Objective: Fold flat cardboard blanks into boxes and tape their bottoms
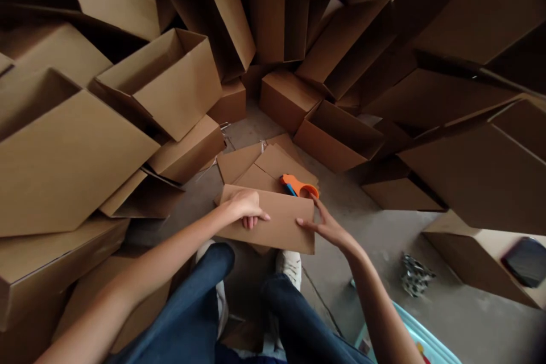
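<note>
A flat-faced brown cardboard box [281,219] lies across in front of my shins, its lower side hidden. My left hand [247,207] rests on its upper face, fingers curled in and thumb stretched to the right; nothing shows in it. My right hand [324,224] grips the box's right edge, thumb on top and fingers at the far side. Just beyond the box, an orange tape dispenser [307,187] with a blue part lies on flat cardboard sheets [273,165].
Open cardboard boxes [179,85] pile up on the left, ahead and on the right. On the grey floor at right lies a crumpled silvery-dark thing [416,276]. A turquoise bin [426,333] stands by my right forearm. A dark object [526,261] sits on a box at far right.
</note>
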A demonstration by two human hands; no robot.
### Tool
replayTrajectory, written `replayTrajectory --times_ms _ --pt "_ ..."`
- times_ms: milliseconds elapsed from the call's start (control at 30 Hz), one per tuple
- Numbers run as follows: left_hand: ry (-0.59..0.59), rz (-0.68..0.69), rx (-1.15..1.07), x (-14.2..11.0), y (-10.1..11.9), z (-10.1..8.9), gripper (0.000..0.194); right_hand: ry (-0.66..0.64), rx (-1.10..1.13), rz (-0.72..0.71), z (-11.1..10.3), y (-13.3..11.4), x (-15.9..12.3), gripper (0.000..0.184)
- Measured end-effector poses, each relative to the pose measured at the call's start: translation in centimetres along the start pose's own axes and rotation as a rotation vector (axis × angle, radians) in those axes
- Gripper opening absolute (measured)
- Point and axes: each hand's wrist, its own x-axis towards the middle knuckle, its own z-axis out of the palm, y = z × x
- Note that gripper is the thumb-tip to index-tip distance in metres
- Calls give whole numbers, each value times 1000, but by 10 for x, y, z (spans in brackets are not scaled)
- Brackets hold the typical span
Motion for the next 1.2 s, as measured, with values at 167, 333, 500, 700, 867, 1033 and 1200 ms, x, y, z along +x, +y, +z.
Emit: replayTrajectory --times_ms 167,333,500,700,867,1033,1200 --pt "225 73 55 -8 -4 8 51 100 -169 -46 -19 3 42 33" --pt "340 94 118 -17 -6 13 47 46 -302 -39 -3 16 67 13" --pt "330 93 101 -20 -3 14 47 -20 -324 -49 4 16 81 13" --pt "346 98 69 -18 -4 13 46 -99 -321 20 6 10 101 24" --pt "314 100 41 -14 -7 9 45 16 -321 14 7 5 102 28" --pt "357 119 39 -15 -8 9 44 199 -206 -75 -19 -16 86 23" --pt "357 197 66 -17 -12 8 45 265 191 -251 -24 -54 43 59"
